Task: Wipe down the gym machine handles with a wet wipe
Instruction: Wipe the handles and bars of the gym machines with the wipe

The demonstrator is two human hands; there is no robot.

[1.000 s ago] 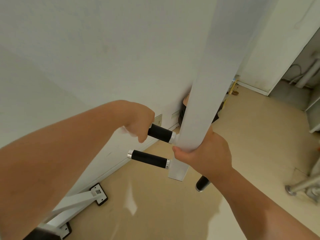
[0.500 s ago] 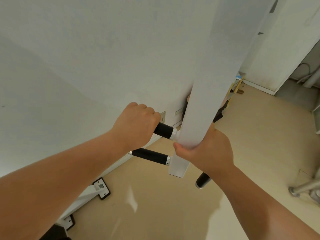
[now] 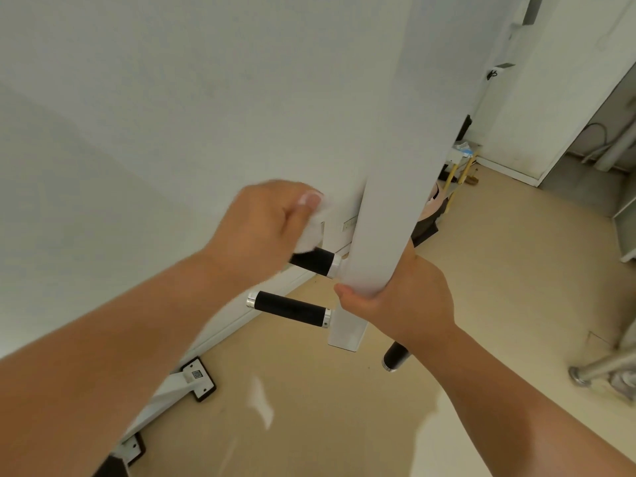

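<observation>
A person's left hand (image 3: 261,232) pinches a white wet wipe (image 3: 311,232) on the upper black handle (image 3: 315,261); the right hand (image 3: 402,304) clasps the white post (image 3: 395,201).

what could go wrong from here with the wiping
1. The left hand is blurred mid-swipe and holds the wet wipe bunched on the upper handle, so its end may go unwiped.
2. The lower handle and the right-side handle look untouched and could be skipped.
3. The right hand steadies the white post; a wet grip could slip.
</observation>
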